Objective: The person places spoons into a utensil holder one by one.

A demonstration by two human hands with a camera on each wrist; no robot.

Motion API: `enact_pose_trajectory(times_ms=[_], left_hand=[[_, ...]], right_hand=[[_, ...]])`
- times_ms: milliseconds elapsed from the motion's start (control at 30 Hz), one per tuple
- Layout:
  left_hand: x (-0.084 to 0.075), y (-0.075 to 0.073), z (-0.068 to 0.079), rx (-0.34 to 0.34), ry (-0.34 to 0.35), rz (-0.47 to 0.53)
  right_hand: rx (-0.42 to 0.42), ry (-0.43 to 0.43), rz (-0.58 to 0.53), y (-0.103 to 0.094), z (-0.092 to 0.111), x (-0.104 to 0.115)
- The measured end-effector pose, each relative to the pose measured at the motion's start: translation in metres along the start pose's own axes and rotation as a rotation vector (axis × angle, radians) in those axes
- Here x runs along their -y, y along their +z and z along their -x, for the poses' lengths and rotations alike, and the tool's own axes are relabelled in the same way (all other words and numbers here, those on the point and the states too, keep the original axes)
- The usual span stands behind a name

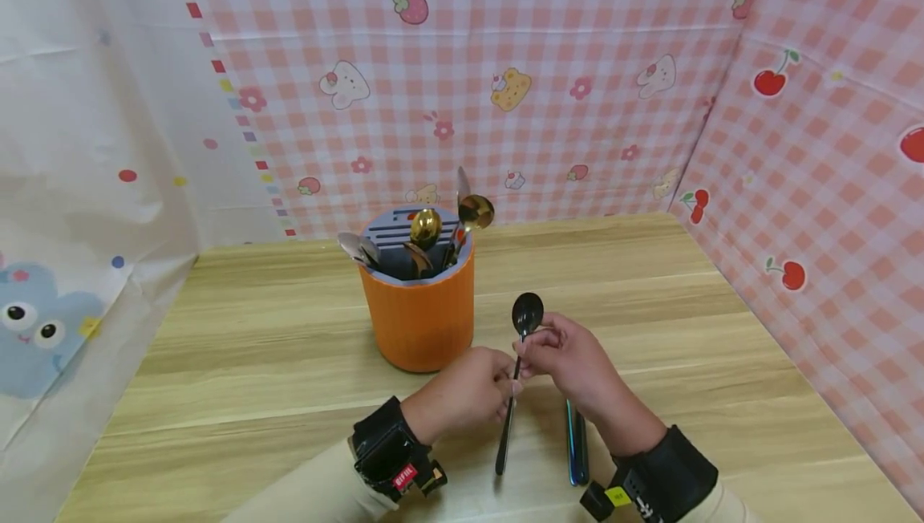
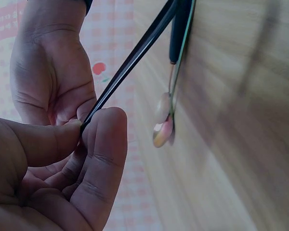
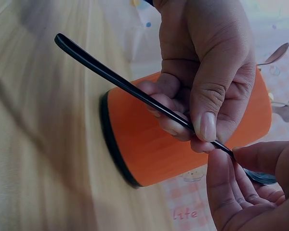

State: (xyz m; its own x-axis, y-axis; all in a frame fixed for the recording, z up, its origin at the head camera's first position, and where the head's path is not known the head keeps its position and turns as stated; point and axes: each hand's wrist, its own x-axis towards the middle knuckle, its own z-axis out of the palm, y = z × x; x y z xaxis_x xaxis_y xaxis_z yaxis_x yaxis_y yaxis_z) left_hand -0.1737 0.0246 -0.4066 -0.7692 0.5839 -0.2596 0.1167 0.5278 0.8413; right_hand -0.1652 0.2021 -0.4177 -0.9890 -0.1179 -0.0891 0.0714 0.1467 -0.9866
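Note:
A black long-handled spoon [image 1: 528,313] is held tilted above the table, bowl up and away, handle end toward me. Partway along its handle, my left hand [image 1: 465,391] pinches it between thumb and fingers. Nearer the bowl, my right hand [image 1: 570,362] pinches the same spoon, close beside the left fingertips. The right wrist view shows the handle [image 3: 120,84] running out past the left thumb. Below the right hand lie dark, blue-sheened utensil handles [image 1: 577,447], partly covered by that hand and wrist; the left wrist view shows a shiny spoon bowl [image 2: 163,134] there.
Behind the left hand stands an orange utensil holder [image 1: 426,326] with a grey slotted top. Gold spoons [image 1: 426,228] and silver utensils [image 1: 354,247] stick up from it. Patterned cloth walls [image 1: 447,98] border the wooden table [image 1: 274,330] at the back and sides.

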Motion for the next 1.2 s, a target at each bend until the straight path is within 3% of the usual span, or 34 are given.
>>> enact_pose_trajectory(times_ms=[633, 1200], left_hand=[[-0.02, -0.023, 0.018, -0.11, 0.144, -0.147], [-0.038, -0.049, 0.039, -0.193, 0.235, -0.23]], right_hand=[[-0.002, -0.105, 0.127, 0.004, -0.001, 0.042], [0.001, -0.175, 0.148, 0.016, -0.002, 0.081]])
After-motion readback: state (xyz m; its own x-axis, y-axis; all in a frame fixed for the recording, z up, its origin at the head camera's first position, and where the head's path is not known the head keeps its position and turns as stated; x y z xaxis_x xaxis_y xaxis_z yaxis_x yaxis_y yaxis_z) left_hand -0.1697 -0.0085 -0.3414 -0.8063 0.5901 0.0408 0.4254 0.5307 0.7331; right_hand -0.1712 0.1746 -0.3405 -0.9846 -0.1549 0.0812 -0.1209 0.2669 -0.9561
